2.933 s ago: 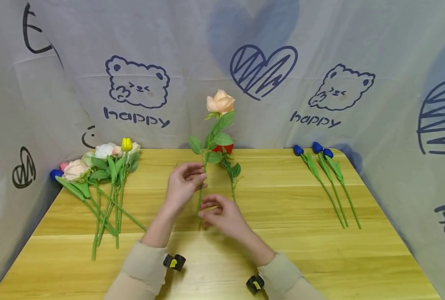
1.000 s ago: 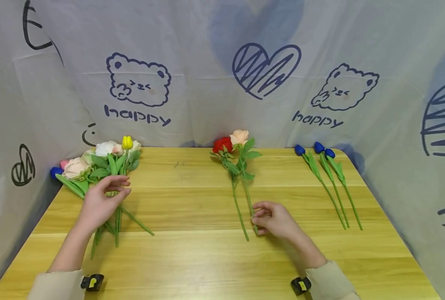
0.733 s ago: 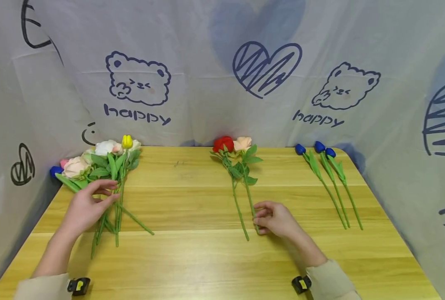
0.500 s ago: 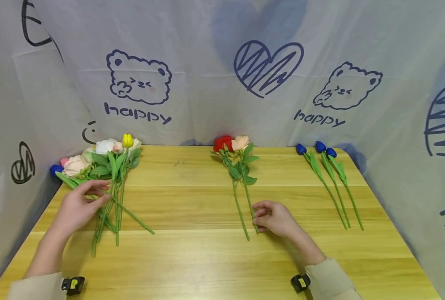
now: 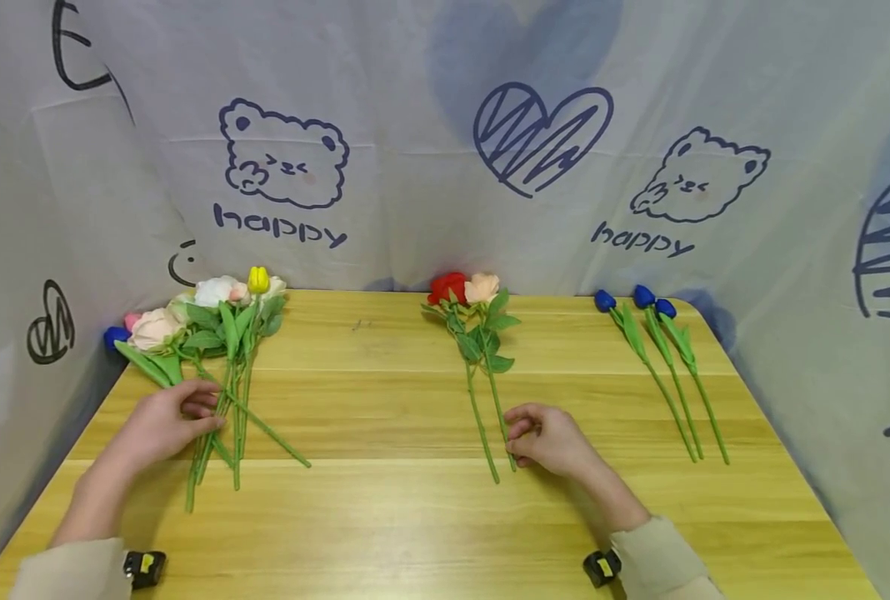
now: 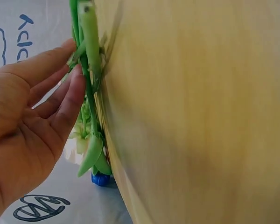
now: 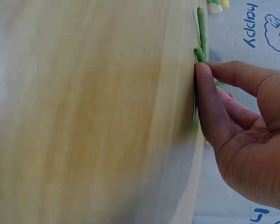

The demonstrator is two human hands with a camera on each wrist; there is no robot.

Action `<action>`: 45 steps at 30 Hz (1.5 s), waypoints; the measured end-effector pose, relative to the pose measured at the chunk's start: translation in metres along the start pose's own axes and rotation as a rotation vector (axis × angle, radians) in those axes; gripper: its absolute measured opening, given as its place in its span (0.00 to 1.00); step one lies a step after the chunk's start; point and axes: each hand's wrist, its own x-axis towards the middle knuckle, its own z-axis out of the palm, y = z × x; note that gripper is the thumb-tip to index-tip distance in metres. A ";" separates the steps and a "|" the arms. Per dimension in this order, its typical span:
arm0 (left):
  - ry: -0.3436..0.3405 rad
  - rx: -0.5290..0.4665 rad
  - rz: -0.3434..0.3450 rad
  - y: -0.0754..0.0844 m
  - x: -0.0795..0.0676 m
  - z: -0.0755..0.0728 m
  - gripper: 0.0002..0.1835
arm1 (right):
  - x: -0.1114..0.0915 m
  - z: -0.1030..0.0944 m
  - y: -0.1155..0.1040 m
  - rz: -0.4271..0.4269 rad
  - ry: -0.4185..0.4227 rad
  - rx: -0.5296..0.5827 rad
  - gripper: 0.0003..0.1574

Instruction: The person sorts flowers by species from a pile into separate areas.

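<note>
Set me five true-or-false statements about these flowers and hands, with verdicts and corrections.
1. Three blue tulips lie on the table's right side. True.
2. A peach rose lies just right of the red rose. True.
3. The right hand holds a blue tulip. False: it pinches that peach rose's stem.
4. The left hand is at the flower pile on the left. True.
5. The yellow tulip lies beside the red rose. False: it is in that pile.

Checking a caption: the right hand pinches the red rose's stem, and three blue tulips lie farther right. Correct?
Not quite: the right hand pinches the stem of the peach rose, as the head view shows; the red rose lies beside it. The three blue tulips do lie farther right.
</note>
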 end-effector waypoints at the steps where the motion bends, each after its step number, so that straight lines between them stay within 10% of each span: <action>1: -0.001 -0.001 0.001 0.000 0.000 0.000 0.29 | 0.000 0.000 0.000 -0.001 0.002 -0.003 0.25; 27: 0.059 -0.142 -0.071 0.011 -0.006 0.003 0.28 | -0.005 -0.006 -0.002 -0.008 0.017 -0.019 0.24; 45: 0.259 -0.302 0.085 0.096 0.007 0.039 0.26 | -0.008 -0.004 -0.011 -0.178 0.263 0.131 0.24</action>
